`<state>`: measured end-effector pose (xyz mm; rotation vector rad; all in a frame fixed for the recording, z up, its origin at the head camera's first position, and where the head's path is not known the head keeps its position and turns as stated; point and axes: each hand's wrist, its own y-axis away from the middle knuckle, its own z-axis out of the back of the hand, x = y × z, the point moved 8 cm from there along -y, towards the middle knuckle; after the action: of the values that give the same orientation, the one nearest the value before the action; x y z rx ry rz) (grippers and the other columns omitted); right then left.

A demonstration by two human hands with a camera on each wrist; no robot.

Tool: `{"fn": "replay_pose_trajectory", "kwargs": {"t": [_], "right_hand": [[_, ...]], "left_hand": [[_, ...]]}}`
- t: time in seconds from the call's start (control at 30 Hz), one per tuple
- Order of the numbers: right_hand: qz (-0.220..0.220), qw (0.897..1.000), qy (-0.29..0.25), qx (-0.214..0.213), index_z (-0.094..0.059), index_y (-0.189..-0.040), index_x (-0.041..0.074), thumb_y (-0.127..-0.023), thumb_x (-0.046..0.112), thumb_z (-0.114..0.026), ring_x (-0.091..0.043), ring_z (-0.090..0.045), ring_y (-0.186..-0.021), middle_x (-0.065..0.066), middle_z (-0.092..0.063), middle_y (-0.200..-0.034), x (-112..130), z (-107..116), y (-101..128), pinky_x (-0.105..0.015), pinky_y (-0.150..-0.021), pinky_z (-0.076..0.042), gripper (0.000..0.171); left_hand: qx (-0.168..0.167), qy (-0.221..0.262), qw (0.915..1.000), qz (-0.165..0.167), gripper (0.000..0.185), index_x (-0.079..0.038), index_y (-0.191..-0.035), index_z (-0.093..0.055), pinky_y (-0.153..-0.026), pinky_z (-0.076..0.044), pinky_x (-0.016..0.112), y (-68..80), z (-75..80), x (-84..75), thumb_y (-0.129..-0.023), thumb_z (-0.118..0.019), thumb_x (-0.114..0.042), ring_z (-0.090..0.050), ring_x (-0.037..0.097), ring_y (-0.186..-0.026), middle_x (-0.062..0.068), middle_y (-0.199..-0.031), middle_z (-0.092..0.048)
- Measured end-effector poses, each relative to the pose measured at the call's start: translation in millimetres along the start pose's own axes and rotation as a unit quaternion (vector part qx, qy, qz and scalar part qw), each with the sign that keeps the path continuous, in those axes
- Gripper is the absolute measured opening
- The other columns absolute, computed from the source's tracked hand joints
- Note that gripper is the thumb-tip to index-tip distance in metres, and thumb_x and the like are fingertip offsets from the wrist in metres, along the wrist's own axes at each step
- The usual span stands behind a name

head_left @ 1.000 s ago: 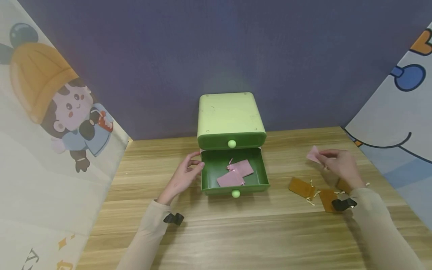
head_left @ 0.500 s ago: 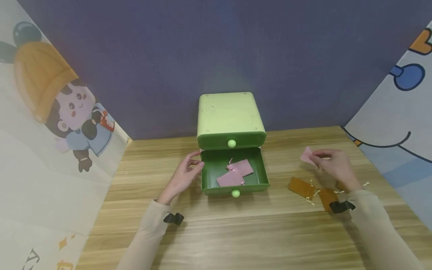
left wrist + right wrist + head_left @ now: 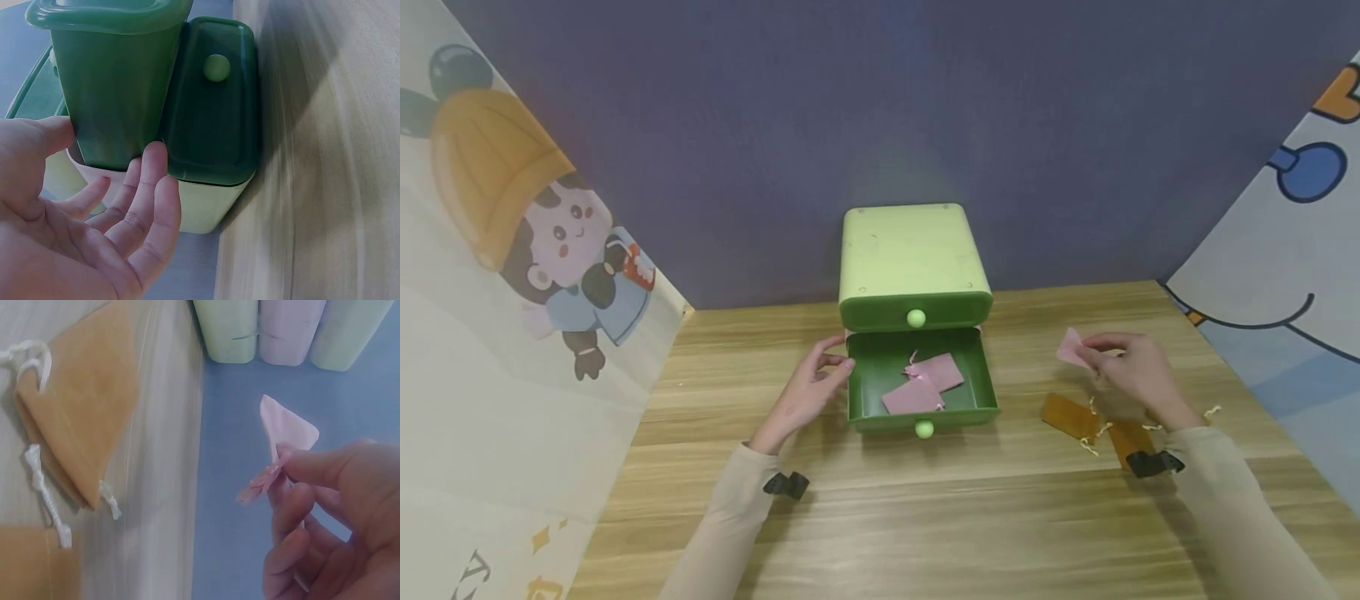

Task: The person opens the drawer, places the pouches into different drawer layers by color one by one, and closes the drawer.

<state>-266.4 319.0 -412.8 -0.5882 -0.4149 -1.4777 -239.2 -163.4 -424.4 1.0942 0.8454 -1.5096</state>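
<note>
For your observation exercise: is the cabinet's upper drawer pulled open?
No, the upper drawer is closed flush, while the lower drawer is pulled out with two pink pouches inside.

The drawer box [image 3: 913,265] has a pale green top and darker green drawers [image 3: 917,379] with light green knobs. Two pink pouches [image 3: 922,385] lie in the open drawer; the right hand [image 3: 1131,367] pinches another pink pouch [image 3: 1070,349]. Tan-orange pouches [image 3: 1070,414] with cream cords lie near the right edge of the light wood-grain table [image 3: 925,517].

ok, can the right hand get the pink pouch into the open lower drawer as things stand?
Probably yes. The right hand pinches the pink pouch above the table, the open drawer faces up with two pouches lying flat inside, and nothing stands between. The left hand is at the drawer's far side.
</note>
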Motion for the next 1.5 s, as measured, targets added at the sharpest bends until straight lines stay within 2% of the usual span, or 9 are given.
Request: {"fn": "replay_pose_trajectory", "kwargs": {"t": [0.07, 0.33, 0.57, 0.8, 1.13, 1.33, 1.5], "right_hand": [[0.008, 1.000, -0.003, -0.003, -0.080, -0.118, 0.002, -0.102, 0.038, -0.073, -0.006, -0.065, -0.068, -0.015, -0.082, -0.096, 4, 1, 1, -0.019, -0.064, -0.048, 0.040], [0.004, 1.000, -0.025, 0.011, -0.078, -0.121, -0.001, -0.103, 0.038, -0.072, -0.015, -0.067, -0.057, -0.015, -0.081, -0.085, 12, -2, 4, -0.026, -0.051, -0.047, 0.042], [0.004, 0.999, -0.030, 0.013, -0.079, -0.119, 0.001, -0.102, 0.040, -0.072, -0.014, -0.060, -0.052, -0.014, -0.081, -0.084, 17, -3, 6, -0.027, -0.046, -0.042, 0.043], [0.012, 0.999, -0.034, 0.017, -0.079, -0.119, 0.000, -0.102, 0.038, -0.073, -0.009, -0.054, -0.049, -0.013, -0.080, -0.082, 27, -2, 9, -0.027, -0.043, -0.040, 0.042], [0.016, 0.999, -0.033, 0.033, -0.079, -0.119, 0.003, -0.102, 0.041, -0.073, -0.008, -0.045, -0.046, 0.000, -0.074, -0.067, 43, -4, 14, -0.027, -0.038, -0.031, 0.042], [0.018, 0.999, -0.036, 0.036, -0.080, -0.117, 0.005, -0.101, 0.041, -0.075, -0.006, -0.040, -0.044, 0.002, -0.068, -0.059, 49, -4, 17, -0.027, -0.037, -0.029, 0.040], [0.027, 0.998, -0.036, 0.034, -0.080, -0.116, 0.006, -0.100, 0.040, -0.076, -0.006, -0.042, -0.044, 0.002, -0.067, -0.058, 55, -3, 19, -0.026, -0.038, -0.030, 0.037]], "left_hand": [[0.000, -0.001, 1.0000, 0.000, 0.060, -0.008, -0.163, -0.036, -0.092, -0.061, 0.058, -0.3, -0.2, 0.2, -0.111, -0.059, -0.025, -0.072, 0.026, -0.094, 0.031, -0.140, -0.062], [0.000, -0.005, 1.0000, -0.004, 0.060, -0.006, -0.163, -0.036, -0.089, -0.063, 0.054, -0.7, -0.1, -0.4, -0.111, -0.058, -0.025, -0.073, 0.027, -0.095, 0.032, -0.139, -0.063], [-0.006, -0.009, 0.9999, -0.007, 0.060, -0.005, -0.163, -0.036, -0.087, -0.063, 0.052, -0.7, 0.4, 0.9, -0.110, -0.058, -0.024, -0.073, 0.024, -0.093, 0.032, -0.139, -0.063], [-0.003, -0.005, 1.0000, -0.002, 0.060, -0.008, -0.163, -0.036, -0.089, -0.062, 0.055, -0.9, 0.3, 0.0, -0.110, -0.059, -0.026, -0.073, 0.027, -0.095, 0.031, -0.140, -0.063], [-0.001, -0.003, 1.0000, -0.002, 0.060, -0.008, -0.164, -0.036, -0.091, -0.062, 0.056, -0.3, -0.7, -0.3, -0.111, -0.058, -0.026, -0.073, 0.027, -0.096, 0.031, -0.141, -0.062], [0.000, -0.002, 1.0000, 0.000, 0.060, -0.009, -0.164, -0.036, -0.091, -0.062, 0.055, 0.5, -0.4, -0.8, -0.111, -0.059, -0.027, -0.073, 0.026, -0.095, 0.030, -0.141, -0.062], [0.000, -0.002, 1.0000, -0.001, 0.061, -0.009, -0.164, -0.036, -0.091, -0.062, 0.055, 1.7, -0.4, -1.4, -0.111, -0.059, -0.028, -0.073, 0.027, -0.096, 0.030, -0.141, -0.062]]}}
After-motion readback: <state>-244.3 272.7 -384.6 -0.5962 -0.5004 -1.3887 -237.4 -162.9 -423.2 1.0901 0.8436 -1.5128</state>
